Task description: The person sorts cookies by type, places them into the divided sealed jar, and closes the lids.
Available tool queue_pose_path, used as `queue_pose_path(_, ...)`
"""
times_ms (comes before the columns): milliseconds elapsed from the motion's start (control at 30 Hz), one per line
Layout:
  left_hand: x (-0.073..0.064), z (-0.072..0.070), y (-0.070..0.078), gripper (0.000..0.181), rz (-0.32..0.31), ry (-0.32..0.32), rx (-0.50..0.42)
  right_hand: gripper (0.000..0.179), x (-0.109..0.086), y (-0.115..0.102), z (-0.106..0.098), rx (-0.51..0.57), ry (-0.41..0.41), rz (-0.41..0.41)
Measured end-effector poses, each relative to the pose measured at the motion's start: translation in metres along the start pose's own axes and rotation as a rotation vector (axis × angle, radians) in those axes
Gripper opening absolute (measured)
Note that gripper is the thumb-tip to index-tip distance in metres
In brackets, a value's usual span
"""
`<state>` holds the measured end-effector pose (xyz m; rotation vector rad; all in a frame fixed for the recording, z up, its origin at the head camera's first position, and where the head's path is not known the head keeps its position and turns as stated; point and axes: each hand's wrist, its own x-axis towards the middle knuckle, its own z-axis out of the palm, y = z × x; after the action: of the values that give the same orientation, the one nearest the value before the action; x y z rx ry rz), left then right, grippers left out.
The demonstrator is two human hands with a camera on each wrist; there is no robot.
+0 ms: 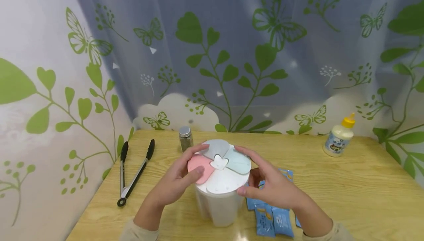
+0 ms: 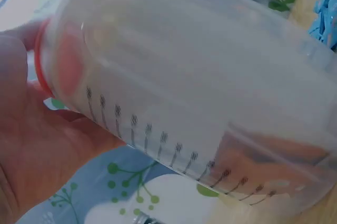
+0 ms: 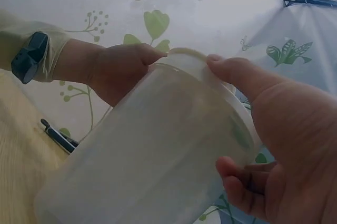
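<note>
The cloudy tub (image 1: 221, 208) stands on the wooden counter (image 1: 351, 204), with a round, colorful lid (image 1: 225, 180) on top. The left hand (image 1: 175, 180) bends round the lid's left edge and the right hand (image 1: 276, 186) bends round its right edge, both with fingers and thumb spread wide to hold it. Black and silver tongs (image 1: 125, 191) lie left of the tub, a little jar (image 1: 186, 140) stands behind it to the left, blue packets (image 1: 274, 220) lie just to its right, and a yellow-topped bottle (image 1: 338, 140) stands far to its right, further back.
</note>
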<state>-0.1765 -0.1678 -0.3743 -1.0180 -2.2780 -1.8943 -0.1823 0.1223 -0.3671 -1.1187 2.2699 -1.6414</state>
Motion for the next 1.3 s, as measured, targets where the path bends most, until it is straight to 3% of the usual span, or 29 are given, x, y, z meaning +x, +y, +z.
queue_pose_path(67,0.0,0.001,0.0,0.042,0.007,0.037,0.002,0.086,-0.001,0.0,0.001,-0.058,0.02,0.014)
queue_pose_path(133,0.001,0.002,-0.001,0.037,0.013,0.078,0.06,0.085,-0.001,-0.001,0.001,-0.106,0.053,0.034)
queue_pose_path(233,0.001,0.002,-0.003,0.034,0.024,0.073,0.101,0.083,-0.002,-0.003,0.003,-0.141,0.089,0.07)
queue_pose_path(367,-0.001,-0.001,-0.007,0.057,0.048,0.004,0.083,0.082,-0.001,-0.003,0.004,-0.143,0.106,0.105)
queue_pose_path(467,-0.001,-0.002,-0.006,0.076,0.035,-0.01,0.085,0.083,0.0,-0.002,0.005,-0.137,0.106,0.106)
queue_pose_path(600,-0.001,0.0,-0.003,0.078,0.026,0.001,0.12,0.083,0.002,-0.001,0.007,-0.116,0.116,0.095)
queue_pose_path(733,0.001,0.004,-0.003,0.068,0.083,0.034,0.195,0.077,0.003,0.003,0.007,-0.072,0.15,0.078)
queue_pose_path(833,0.005,0.009,-0.006,0.038,0.112,0.118,0.254,0.07,0.004,0.006,0.007,-0.013,0.174,0.073)
queue_pose_path(933,0.009,0.014,-0.008,0.016,0.1,0.206,0.258,0.064,0.004,0.005,0.006,0.016,0.184,0.091)
queue_pose_path(1067,0.01,0.015,-0.008,0.018,0.056,0.249,0.211,0.064,0.004,0.002,0.003,0.026,0.158,0.126)
queue_pose_path(1300,0.008,0.014,-0.007,0.032,0.035,0.239,0.231,0.065,0.003,0.002,-0.002,0.11,0.107,0.166)
